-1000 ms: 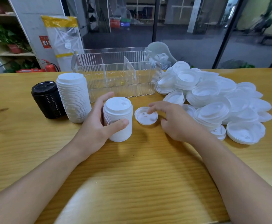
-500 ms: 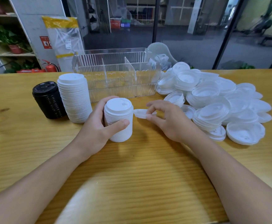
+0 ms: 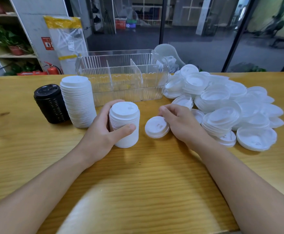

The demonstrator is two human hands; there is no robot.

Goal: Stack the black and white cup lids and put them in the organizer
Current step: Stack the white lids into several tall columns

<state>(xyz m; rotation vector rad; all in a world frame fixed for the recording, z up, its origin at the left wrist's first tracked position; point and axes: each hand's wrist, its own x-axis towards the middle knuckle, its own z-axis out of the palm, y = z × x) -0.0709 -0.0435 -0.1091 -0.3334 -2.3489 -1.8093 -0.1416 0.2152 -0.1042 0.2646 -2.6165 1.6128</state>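
The table [image 3: 36, 149] under my arms is yellowish wood with a visible grain and a soft sheen. The white lids [image 3: 222, 105] look like thin, smooth plastic, slightly translucent. The black lids [image 3: 51, 103] are matt, ridged plastic. The organizer [image 3: 122, 78] is clear, glossy, ribbed plastic.

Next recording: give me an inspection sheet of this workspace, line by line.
Surface: wooden table, bare at the front.
Job's things: short white lid stack; tall white stack; black stack; single lid; loose lid pile; clear organizer, no lids inside.
Clutter: nothing seen.
Grips: left hand holds the short stack; right hand pinches the single lid's edge.
Cables: nothing seen.
Surroundings: fire extinguisher, plant shelf, glass wall.
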